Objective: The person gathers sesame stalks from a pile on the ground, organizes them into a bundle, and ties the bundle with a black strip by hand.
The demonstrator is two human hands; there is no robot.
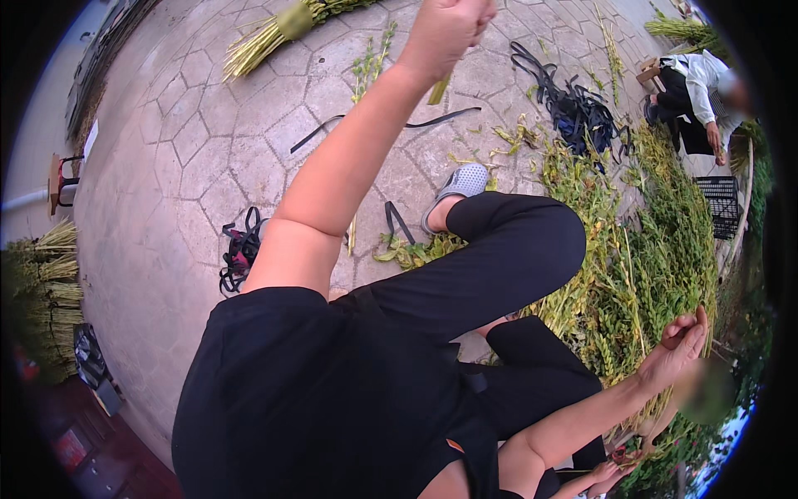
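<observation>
My left hand (449,29) is raised at the top, fingers closed on a short yellow-green stalk (440,90) that shows below the fist. My right hand (682,341) is at the lower right, fingers apart and partly curled, beside a long pile of leafy green and yellowed stalks (615,258). Loose black straps (573,108) lie on the paving above the pile. Another strap (316,133) lies under my left arm, and a tangle of straps (239,254) is left of my elbow.
Tied stalk bundles stand at left (46,291) and lie at the top (258,50). A co-worker (690,91) is bent over at upper right, above a black crate (716,206). Another person's hands (611,474) show at lower right. A stool (60,183) stands far left.
</observation>
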